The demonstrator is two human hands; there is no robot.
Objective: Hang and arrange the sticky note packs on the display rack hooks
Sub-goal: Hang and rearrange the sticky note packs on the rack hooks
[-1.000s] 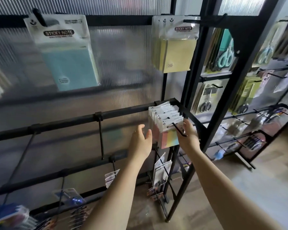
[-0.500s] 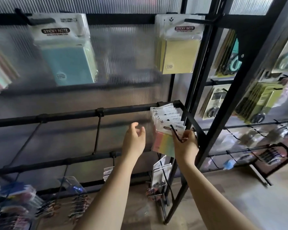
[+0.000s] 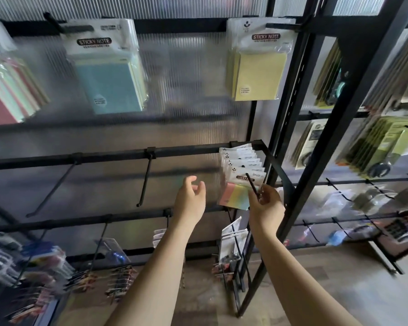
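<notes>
At 3 o'clock on the middle rail, light, slippery-sleeved sticky note packs [image 3: 242, 175] hung; right hand [image 3: 265, 208] pinched the hook tip [image 3: 253, 191]; left hand [image 3: 190, 200] stayed spread. Grip stiff header cards.

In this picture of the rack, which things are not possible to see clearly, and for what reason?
- Head view: the packs behind the front multicolour sticky note pack overlap; their count is unclear.
- Head view: the right hand covers that pack's lower right corner and the hook tip.
- Head view: small print on the blue sticky note pack is blurred.
- Head view: the pink pack is cut by the left edge.
</notes>
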